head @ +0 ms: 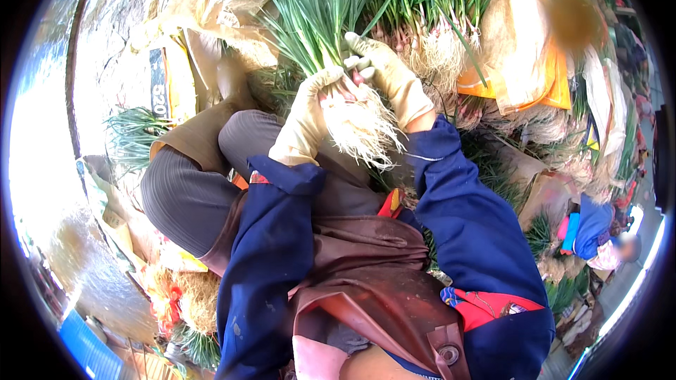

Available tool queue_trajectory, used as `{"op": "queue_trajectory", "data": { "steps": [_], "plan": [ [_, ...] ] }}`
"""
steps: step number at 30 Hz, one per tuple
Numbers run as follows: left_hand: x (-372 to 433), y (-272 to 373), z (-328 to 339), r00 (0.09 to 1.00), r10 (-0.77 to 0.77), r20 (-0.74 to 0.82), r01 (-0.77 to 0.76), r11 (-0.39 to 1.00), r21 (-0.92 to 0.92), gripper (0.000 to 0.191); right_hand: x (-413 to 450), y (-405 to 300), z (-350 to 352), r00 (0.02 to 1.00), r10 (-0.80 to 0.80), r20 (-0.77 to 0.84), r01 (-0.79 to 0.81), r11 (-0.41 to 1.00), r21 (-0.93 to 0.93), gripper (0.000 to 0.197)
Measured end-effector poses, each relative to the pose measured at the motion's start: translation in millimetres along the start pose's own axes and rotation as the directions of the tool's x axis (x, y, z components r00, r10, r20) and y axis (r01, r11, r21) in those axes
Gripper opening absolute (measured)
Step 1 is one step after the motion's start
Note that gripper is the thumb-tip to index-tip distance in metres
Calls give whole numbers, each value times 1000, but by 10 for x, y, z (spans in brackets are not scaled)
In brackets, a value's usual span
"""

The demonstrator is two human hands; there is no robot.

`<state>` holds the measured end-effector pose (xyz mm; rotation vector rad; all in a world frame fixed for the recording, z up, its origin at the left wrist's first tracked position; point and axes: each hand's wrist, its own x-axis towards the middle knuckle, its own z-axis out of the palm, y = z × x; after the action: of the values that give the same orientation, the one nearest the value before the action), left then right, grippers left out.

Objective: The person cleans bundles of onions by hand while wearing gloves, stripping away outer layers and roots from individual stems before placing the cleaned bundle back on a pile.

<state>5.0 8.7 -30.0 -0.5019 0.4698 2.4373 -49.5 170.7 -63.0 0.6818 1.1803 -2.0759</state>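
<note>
A bunch of green-leaved allium plants [322, 16] with reddish bulbs and long pale roots is held upright over my lap, leaves pointing away from me. My left hand [309, 116], in a pale work glove, grips the bunch at its stems from the left. On the right, my right hand [388, 76], gloved the same way, has its fingers at the stems and bulbs; whether it grips any of them I cannot tell. The roots hang between the two hands. Just beyond my right hand lie more such bunches [438, 37], roots towards me.
Woven sacks [515, 37] and orange sheeting [557, 87] lie at the upper right, above more root bundles. Small green bunches [137, 134] lie left of my knee [185, 195]. Another person [597, 229] is at the far right. A bundle with red ties [171, 301] sits lower left.
</note>
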Motion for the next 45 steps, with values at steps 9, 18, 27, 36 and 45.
{"op": "queue_trajectory", "data": {
  "steps": [9,18,27,36,45],
  "plan": [
    [-97,75,110,992,-113,46,119,979,-163,23,-314,-74,-576,969,237,-67,18,-341,-940,44],
    [-80,16,101,987,-23,-157,42,992,122,19,503,-899,-435,830,-541,-137,-275,-182,-944,45],
    [126,-4,-151,992,-86,-89,103,973,208,22,-173,-178,-51,899,-416,141,322,405,-856,21],
    [31,-41,-111,960,-111,-257,147,981,124,22,-80,96,-302,847,-481,225,388,272,-880,19],
    [-94,215,-116,981,48,-189,-40,998,43,31,-714,-410,-551,896,424,-131,-20,-257,-966,30]
  ]
}}
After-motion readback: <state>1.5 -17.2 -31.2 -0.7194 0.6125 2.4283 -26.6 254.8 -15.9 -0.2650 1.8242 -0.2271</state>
